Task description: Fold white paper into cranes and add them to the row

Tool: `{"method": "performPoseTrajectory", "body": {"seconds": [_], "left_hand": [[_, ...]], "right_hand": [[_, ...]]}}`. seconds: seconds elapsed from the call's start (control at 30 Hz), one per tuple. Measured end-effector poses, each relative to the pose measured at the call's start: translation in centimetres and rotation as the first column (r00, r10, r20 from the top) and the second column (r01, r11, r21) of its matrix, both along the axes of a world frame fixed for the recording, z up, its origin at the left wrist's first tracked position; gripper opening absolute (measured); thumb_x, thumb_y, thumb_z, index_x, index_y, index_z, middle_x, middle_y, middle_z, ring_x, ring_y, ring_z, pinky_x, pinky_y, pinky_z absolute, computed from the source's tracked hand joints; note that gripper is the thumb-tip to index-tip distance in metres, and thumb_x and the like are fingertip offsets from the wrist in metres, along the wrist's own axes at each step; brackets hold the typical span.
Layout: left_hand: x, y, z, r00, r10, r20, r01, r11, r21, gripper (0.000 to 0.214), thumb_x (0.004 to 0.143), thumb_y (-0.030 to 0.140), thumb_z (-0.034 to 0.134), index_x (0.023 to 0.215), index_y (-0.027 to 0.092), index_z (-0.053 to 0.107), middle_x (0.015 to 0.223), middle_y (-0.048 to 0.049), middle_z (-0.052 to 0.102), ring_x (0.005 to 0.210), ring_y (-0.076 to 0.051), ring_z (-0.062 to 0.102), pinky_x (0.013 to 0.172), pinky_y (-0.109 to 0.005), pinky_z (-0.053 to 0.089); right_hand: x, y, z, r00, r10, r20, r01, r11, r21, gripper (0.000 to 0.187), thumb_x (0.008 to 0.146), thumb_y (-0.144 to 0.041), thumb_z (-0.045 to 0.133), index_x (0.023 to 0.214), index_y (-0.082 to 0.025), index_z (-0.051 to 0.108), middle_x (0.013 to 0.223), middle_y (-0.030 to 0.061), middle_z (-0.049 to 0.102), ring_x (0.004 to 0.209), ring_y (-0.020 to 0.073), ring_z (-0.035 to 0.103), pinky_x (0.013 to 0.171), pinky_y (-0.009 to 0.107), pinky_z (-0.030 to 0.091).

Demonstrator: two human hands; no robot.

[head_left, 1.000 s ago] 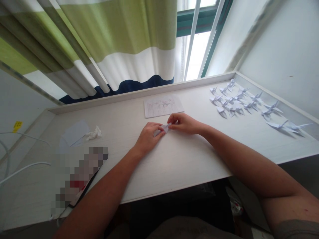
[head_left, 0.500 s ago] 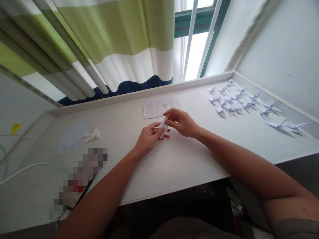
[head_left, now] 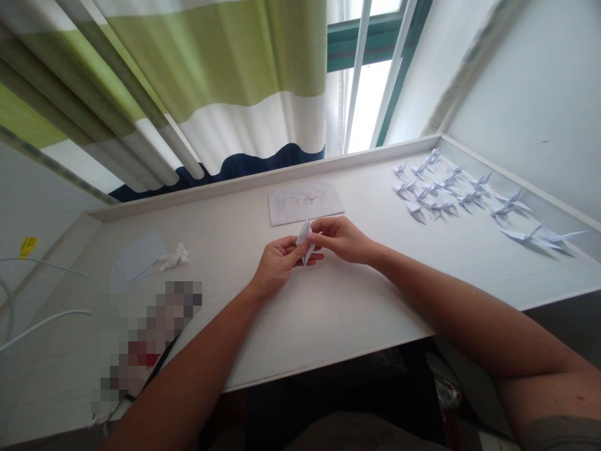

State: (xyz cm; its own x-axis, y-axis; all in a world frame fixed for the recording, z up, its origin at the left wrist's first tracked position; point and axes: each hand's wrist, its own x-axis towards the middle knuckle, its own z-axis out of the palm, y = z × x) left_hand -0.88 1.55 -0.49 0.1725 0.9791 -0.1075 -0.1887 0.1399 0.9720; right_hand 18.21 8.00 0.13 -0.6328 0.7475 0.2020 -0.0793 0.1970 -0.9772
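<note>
Above the middle of the table, a small piece of folded white paper (head_left: 304, 233) is held between both hands, its pointed tip up. My left hand (head_left: 280, 262) pinches it from the left, thumb across its front. From the right, my right hand (head_left: 339, 239) grips its edge between thumb and fingers. Several folded white paper cranes (head_left: 439, 194) stand in loose rows at the right side of the table. Just beyond my hands lies a printed sheet or booklet (head_left: 307, 203) with a table on it.
At the left lie white paper sheets (head_left: 139, 254) beside a crumpled tissue (head_left: 176, 257). A blurred-out flat object (head_left: 154, 338) is near my left forearm. White cables (head_left: 47, 321) run in from the left. A low rim (head_left: 263, 176) borders the table (head_left: 328, 326) at the back, below the curtain (head_left: 225, 62).
My right hand has come down a little from the tip of the folded paper to its side. The paper now stands more upright, its tip showing.
</note>
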Motion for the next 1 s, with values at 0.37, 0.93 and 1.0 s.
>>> {"method": "performPoseTrajectory", "body": {"seconds": [0.37, 0.93, 1.0], "left_hand": [[0.7, -0.3, -0.4, 0.993, 0.080, -0.090, -0.066, 0.986, 0.152, 0.048, 0.083, 0.056, 0.089, 0.109, 0.018, 0.076, 0.101, -0.0075, 0.085, 0.085, -0.026, 0.083, 0.083, -0.043, 0.067], [1.1, -0.4, -0.3, 0.994, 0.092, -0.054, -0.081, 0.979, 0.187, 0.045, 0.085, 0.049, 0.089, 0.113, 0.017, 0.073, 0.103, -0.0070, 0.083, 0.077, -0.023, 0.083, 0.072, -0.034, 0.066], [1.1, -0.4, -0.2, 0.993, 0.100, -0.060, -0.088, 0.978, 0.189, 0.045, 0.086, 0.048, 0.088, 0.115, 0.017, 0.073, 0.104, -0.0071, 0.082, 0.074, -0.022, 0.083, 0.067, -0.033, 0.066]], "right_hand": [[-0.2, -0.9, 0.9, 0.943, -0.332, 0.029, 0.317, 0.920, 0.231, 0.025, 0.089, -0.045, 0.081, 0.091, -0.022, 0.072, 0.086, 0.0028, 0.076, 0.080, 0.0195, 0.072, 0.077, 0.040, 0.062], [-0.5, -1.1, 0.6, 0.939, -0.337, -0.073, 0.344, 0.903, 0.258, 0.024, 0.087, -0.042, 0.085, 0.094, -0.021, 0.076, 0.088, 0.0026, 0.078, 0.079, 0.0178, 0.072, 0.074, 0.037, 0.062], [-0.5, -1.2, 0.6, 0.941, -0.331, -0.068, 0.337, 0.905, 0.260, 0.023, 0.087, -0.041, 0.085, 0.098, -0.022, 0.077, 0.089, 0.0030, 0.079, 0.080, 0.0183, 0.072, 0.076, 0.038, 0.063]]}}
